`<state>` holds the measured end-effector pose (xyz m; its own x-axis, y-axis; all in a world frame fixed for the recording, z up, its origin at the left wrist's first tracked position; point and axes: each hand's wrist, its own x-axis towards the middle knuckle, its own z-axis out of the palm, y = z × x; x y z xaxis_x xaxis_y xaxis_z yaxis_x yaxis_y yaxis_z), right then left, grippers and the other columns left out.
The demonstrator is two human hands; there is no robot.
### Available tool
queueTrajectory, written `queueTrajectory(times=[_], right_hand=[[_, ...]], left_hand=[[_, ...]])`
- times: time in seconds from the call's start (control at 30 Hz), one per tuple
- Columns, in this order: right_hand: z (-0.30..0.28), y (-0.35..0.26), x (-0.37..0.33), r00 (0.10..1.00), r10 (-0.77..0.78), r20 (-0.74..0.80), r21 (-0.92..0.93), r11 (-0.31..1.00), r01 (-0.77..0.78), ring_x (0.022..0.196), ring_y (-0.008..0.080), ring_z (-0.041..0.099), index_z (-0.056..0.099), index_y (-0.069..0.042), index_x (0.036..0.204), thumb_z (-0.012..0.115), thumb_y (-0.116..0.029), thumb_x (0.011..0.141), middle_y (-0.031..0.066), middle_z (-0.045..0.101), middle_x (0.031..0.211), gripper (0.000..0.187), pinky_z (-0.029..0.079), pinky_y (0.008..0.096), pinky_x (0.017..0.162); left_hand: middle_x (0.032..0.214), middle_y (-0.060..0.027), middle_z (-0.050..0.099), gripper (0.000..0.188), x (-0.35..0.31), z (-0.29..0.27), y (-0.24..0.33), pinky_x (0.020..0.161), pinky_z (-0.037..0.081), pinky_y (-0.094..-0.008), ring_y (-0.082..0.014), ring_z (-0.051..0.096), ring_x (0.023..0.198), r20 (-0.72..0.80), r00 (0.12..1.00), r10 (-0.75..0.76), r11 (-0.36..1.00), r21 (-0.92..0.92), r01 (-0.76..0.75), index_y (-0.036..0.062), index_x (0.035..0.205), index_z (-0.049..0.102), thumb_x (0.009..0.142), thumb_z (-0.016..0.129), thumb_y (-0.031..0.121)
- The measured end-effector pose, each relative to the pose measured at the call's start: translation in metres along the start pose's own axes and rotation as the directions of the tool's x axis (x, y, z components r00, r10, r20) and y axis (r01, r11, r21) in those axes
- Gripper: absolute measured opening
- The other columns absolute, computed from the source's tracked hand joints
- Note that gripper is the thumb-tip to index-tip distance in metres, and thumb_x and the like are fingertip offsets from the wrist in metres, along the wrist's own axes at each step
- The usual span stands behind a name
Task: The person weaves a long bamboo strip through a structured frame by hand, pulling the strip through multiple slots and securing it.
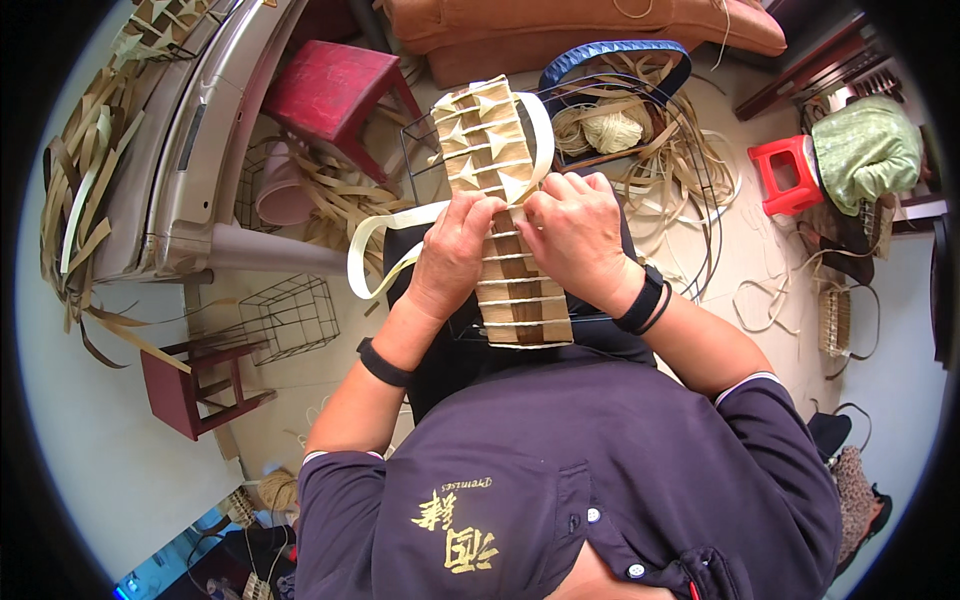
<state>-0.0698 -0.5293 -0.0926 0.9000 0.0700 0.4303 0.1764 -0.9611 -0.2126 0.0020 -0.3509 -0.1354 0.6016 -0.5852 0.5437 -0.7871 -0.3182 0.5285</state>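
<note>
A long woven panel (525,312) of tan and brown flat strips, crossed by white cords, lies over my lap. Its far half carries raised pointed folds (492,105). A cream flat strip (541,130) forms one loop above the panel and another out to the left. My left hand (450,252) is closed at the panel's left edge, fingers pinching the strip. Close beside it, my right hand (582,240) is closed too, thumb and fingers pinched on the strip at the panel's middle. The fingers hide the exact spot where the strip meets the cords.
Behind the panel stands a wire frame with a blue woven handle (620,48), a ball of cream cord (615,128) and loose strips. Red stools (330,95) stand around, one plastic (782,176) at right. A wire basket frame (290,320) and a strip-laden table (150,220) are left.
</note>
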Motion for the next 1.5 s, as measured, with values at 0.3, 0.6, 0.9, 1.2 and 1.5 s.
queueTrajectory(times=[0.3,0.6,0.9,1.2,1.5], right_hand=[[0.014,0.0,-0.001,0.99,0.142,0.002,0.145,0.979,-0.141,0.081,0.027,0.066,0.065,-0.011,0.074,0.076,-0.012,0.077,0.0055,0.064,0.082,0.012,0.046,0.0416,0.073],[0.014,-0.002,-0.008,0.986,0.164,-0.038,0.167,0.974,-0.155,0.079,0.0271,0.065,0.064,-0.011,0.074,0.074,-0.01,0.076,0.0048,0.062,0.079,0.01,0.047,0.0419,0.071],[0.008,-0.005,-0.005,0.993,0.11,-0.048,0.025,0.994,-0.109,0.079,0.0256,0.063,0.07,-0.013,0.078,0.08,-0.019,0.078,0.0017,0.062,0.079,0.012,0.046,0.0415,0.073],[-0.002,0.017,-0.007,0.96,0.27,-0.068,0.355,0.906,-0.23,0.062,0.0189,0.063,0.067,-0.004,0.087,0.071,-0.004,0.083,0.0074,0.064,0.076,0.006,0.049,0.0322,0.056],[-0.131,0.156,-0.048,0.785,0.604,-0.137,0.744,0.587,-0.321,0.061,0.0022,0.045,0.059,-0.01,0.098,0.058,-0.007,0.102,-0.0056,0.053,0.075,0.005,0.037,0.0191,0.053]], left_hand=[[0.108,-0.0141,0.064,0.026,-0.004,-0.008,0.0,0.075,0.058,-0.0426,-0.037,0.068,0.092,-0.008,0.995,-0.098,0.993,-0.074,0.097,0.0076,0.113,0.066,0.088,0.071,-0.001],[0.105,-0.0129,0.064,0.024,0.0,-0.006,0.001,0.073,0.058,-0.0413,-0.0356,0.069,0.088,-0.033,0.996,-0.077,0.997,-0.016,0.077,0.0071,0.109,0.066,0.087,0.074,0.001],[0.097,-0.0117,0.064,0.02,-0.002,0.004,0.006,0.073,0.057,-0.0422,-0.0345,0.069,0.086,-0.052,0.993,-0.103,0.992,-0.072,0.099,0.007,0.105,0.065,0.088,0.069,-0.003],[0.106,-0.0126,0.064,0.035,0.001,-0.024,0.006,0.072,0.057,-0.0413,-0.0336,0.07,0.086,0.068,0.987,-0.145,0.989,-0.013,0.146,0.0091,0.119,0.064,0.086,0.076,0.006],[0.105,-0.0116,0.064,0.055,-0.039,-0.083,-0.025,0.089,0.051,-0.0436,-0.0311,0.064,0.094,0.32,0.924,-0.211,0.973,0.162,0.166,0.008,0.124,0.063,0.074,0.084,0.002]])
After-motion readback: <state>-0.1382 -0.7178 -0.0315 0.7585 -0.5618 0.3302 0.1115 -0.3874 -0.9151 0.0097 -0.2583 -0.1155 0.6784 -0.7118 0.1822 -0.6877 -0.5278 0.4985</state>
